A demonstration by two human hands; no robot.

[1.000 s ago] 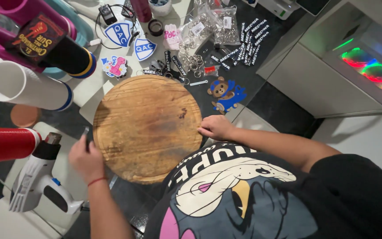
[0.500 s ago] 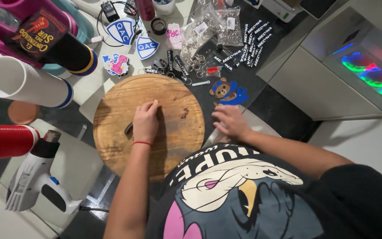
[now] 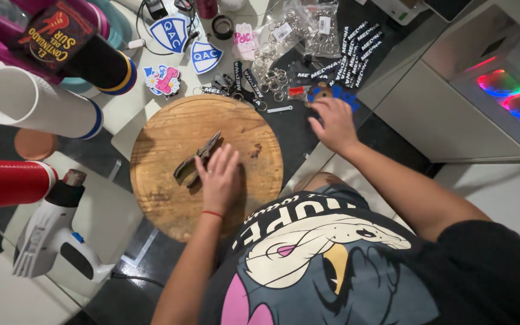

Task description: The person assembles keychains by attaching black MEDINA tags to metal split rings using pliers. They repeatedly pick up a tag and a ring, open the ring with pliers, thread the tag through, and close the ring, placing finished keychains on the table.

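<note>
So what we've got here: a small pair of pliers [image 3: 197, 161] lying flat on the round wooden board [image 3: 164, 198], a bit left of the board's middle, nose pointing up and to the right, handles splayed toward the lower left. Our left hand [image 3: 219, 177] is resting on the board just beside them, fingers spread and flat, fingertips touching or almost touching the handle end; it isn't closed on anything. Our right hand [image 3: 331, 123] is well apart from the left, off the board, fingers loosely open over the dark mat, right on top of a brown and blue keychain charm [image 3: 326, 92], with a pile of loose metal key rings [image 3: 270, 77] near it. We can't tell if it's pinching anything.

Handling-wise, we'd guess the pliers are stiff metal, light for their size, not fragile. The handles look like the spot to grab, both together in the palm, since the nose is thin and likely slippery. A white heat gun [image 3: 52, 235] sits off the board's lower left
</note>
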